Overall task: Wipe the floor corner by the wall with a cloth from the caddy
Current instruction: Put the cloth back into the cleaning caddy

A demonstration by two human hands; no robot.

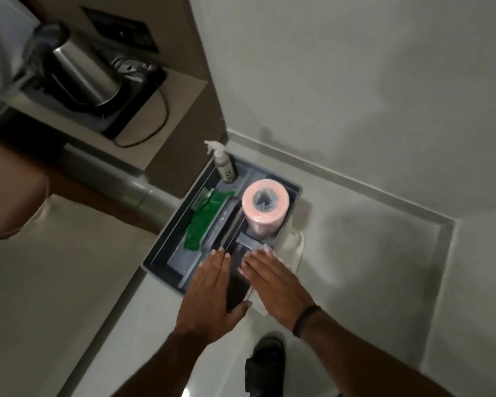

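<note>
A grey caddy [161, 239] sits on the floor against the wall, beside a brown cabinet. Inside it lie a green cloth [202, 222], a pink roll [265, 204] standing upright, and a spray bottle [224, 164] at the far end. A white cloth [294, 247] hangs over the caddy's right rim. My left hand [212, 293] and my right hand [272, 282] hover flat over the caddy's near end, fingers extended, holding nothing. The floor corner [447, 222] lies to the right, where two skirting strips meet.
A steel kettle [80, 73] on a black tray with a cord stands on the cabinet shelf at upper left. A grey pipe [121, 181] runs below the shelf. My black shoe [265, 365] is on the floor below my hands.
</note>
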